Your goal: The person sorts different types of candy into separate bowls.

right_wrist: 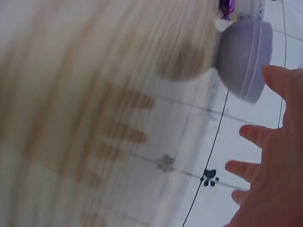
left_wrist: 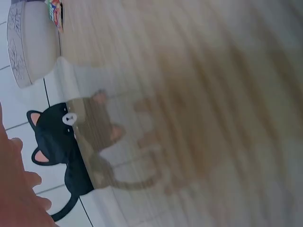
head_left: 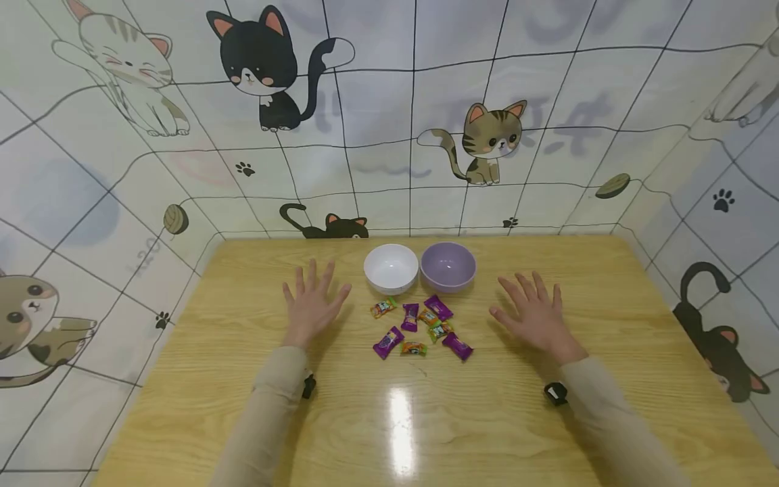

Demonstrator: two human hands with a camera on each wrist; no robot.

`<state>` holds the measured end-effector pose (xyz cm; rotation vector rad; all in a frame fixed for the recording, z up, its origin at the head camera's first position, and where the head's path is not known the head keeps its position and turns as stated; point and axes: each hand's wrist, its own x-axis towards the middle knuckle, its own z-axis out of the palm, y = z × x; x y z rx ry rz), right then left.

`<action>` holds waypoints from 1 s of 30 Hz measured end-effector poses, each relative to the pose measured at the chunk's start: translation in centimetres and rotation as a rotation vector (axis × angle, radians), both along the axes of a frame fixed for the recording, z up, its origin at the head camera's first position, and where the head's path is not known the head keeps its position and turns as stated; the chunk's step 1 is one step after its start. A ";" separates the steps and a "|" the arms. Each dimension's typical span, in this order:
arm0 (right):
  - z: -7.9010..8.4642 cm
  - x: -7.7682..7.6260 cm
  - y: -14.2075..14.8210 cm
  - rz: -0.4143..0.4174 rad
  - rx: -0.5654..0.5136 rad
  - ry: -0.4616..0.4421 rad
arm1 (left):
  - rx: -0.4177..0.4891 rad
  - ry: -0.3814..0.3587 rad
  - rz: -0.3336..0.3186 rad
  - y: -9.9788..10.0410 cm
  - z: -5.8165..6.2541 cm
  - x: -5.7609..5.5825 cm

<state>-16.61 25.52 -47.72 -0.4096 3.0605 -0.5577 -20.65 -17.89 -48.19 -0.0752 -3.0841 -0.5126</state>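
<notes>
Plainly loose at far left, a left hand (head_left: 312, 308), fanned out straight and grasping nothing, seemingly raised over the table (head_left: 182, 406). Likely risk on this side: a knock to the white bowl (head_left: 391, 269) from too quick a sweep inward, thumb side first. Next rightward, that white bowl, upright near the table's back edge, with nothing visible inside. Just in front of it, an orange sweet (head_left: 383, 308), easy to nudge against the bowl by a careless reach. Nearer and rightward, a loose scatter on the table: four purple sweets (head_left: 388, 342) and three more orange ones (head_left: 414, 349), none in a bowl. Toward the right of that scatter, two orange ones close among the purple, hence a fair chance of pinching two at once or flicking a neighbour aside, because of the crowding. Right beside the white bowl, the purple bowl (head_left: 448, 267), also upright, also with nothing visible inside; rims too close to tell touching from apart, hence a possible shove of both from a bump to either. At far right, a right hand (head_left: 532, 314), likewise spread and released, apart from the nearest purple sweet; possible trouble there: a tipped purple bowl, from reaching across its rim too low.
</notes>
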 end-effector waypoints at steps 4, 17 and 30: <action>-0.2 0.1 -1.2 0.123 -0.085 0.009 | 0.054 0.003 -0.020 0.9 0.0 -0.7; 0.0 1.2 -4.5 0.350 -0.367 -0.192 | 0.461 -0.028 -0.196 4.8 0.0 -4.9; -0.4 1.7 -6.4 0.295 -0.396 -0.331 | 0.577 -0.122 -0.245 6.2 -1.2 -6.3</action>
